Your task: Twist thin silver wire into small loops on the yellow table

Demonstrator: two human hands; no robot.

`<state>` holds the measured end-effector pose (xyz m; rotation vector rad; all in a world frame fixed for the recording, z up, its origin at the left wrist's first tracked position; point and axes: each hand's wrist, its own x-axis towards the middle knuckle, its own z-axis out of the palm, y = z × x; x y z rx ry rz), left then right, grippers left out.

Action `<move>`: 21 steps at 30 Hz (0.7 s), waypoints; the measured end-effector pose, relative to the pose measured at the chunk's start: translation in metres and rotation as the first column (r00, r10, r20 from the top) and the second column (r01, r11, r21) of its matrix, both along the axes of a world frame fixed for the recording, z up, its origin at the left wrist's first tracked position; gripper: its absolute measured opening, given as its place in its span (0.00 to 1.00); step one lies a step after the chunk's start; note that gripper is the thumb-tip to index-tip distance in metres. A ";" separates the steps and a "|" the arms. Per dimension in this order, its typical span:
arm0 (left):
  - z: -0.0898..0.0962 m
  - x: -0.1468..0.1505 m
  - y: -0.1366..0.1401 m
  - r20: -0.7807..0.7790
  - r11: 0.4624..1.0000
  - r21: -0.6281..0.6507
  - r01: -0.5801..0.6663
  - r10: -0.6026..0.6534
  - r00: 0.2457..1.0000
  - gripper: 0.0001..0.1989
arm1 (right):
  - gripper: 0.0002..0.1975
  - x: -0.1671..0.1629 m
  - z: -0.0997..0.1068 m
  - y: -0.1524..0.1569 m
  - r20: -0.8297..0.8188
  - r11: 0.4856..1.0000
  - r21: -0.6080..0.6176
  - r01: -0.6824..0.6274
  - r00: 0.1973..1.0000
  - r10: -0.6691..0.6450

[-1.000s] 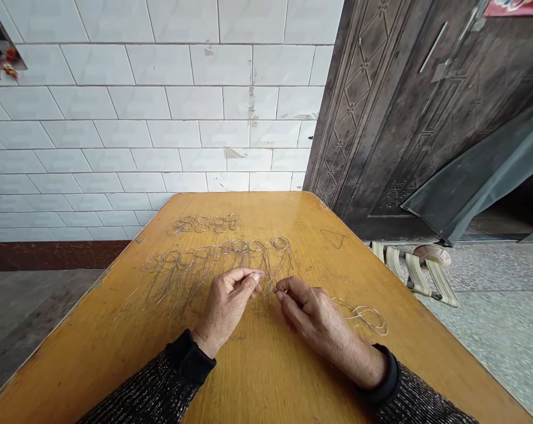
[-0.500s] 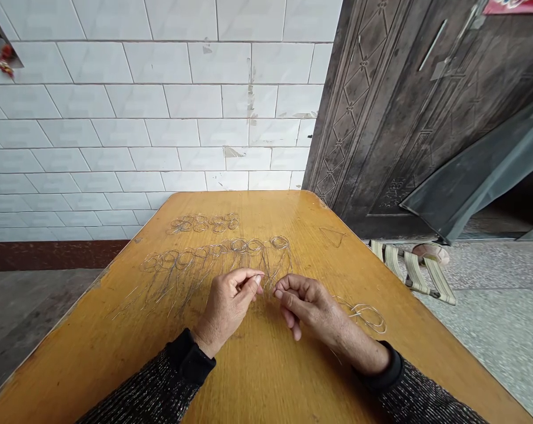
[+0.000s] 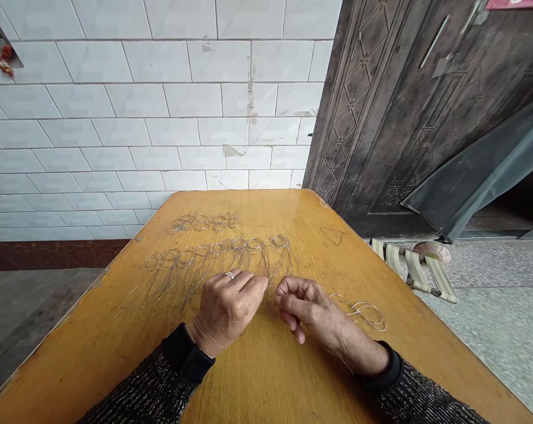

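Note:
Over the middle of the table my right hand (image 3: 313, 309) pinches a thin wire (image 3: 274, 287) between thumb and forefinger, its other fingers curled loosely. Close beside it, my left hand (image 3: 231, 306) is closed with its back turned up and a ring showing; its fingertips are mostly hidden, at the near end of that same wire. Just beyond both hands lies a row of looped wires (image 3: 239, 244), their loose tails pointing toward me. A loosely coiled wire (image 3: 372, 318) rests right of my right wrist.
Farther back on the wooden table (image 3: 266, 377) sits a second group of small wire loops (image 3: 202, 224). A bent wire piece (image 3: 334, 235) lies at the right. White tiled wall (image 3: 186, 100) stands behind; a striped strap seat (image 3: 419, 268) is beside the table's right edge.
My left hand has rolled over, so its back now faces up and its fingertips point down. My right hand stays nearly in place, still pinching.

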<state>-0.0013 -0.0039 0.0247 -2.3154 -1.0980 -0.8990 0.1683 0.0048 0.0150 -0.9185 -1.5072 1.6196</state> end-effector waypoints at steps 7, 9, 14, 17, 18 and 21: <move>0.000 0.002 -0.001 -0.014 0.990 0.142 -0.022 0.024 1.000 0.09 | 0.09 -0.003 -0.003 -0.002 -0.056 1.000 -0.012 0.013 0.998 -0.014; 0.000 0.003 -0.001 -0.002 0.992 0.127 -0.022 0.022 1.000 0.09 | 0.09 -0.004 -0.004 -0.003 -0.077 1.000 -0.020 0.016 0.997 -0.018; -0.001 0.005 0.000 0.059 0.999 0.036 -0.019 0.017 0.998 0.11 | 0.10 -0.006 -0.006 -0.005 -0.097 0.999 -0.038 0.029 0.995 -0.033; 0.001 0.004 0.003 0.263 0.984 -0.168 0.055 -0.009 0.965 0.08 | 0.12 -0.006 -0.004 -0.004 -0.107 0.998 -0.048 0.044 0.993 -0.049; 0.002 0.003 0.004 0.373 0.960 -0.259 0.103 0.001 0.928 0.07 | 0.13 -0.006 -0.003 -0.004 -0.109 0.997 -0.047 0.055 0.992 -0.060; 0.005 0.002 0.006 0.663 0.835 -0.471 0.286 0.122 0.738 0.12 | 0.15 -0.006 -0.001 -0.001 -0.116 0.994 -0.040 0.098 0.988 -0.102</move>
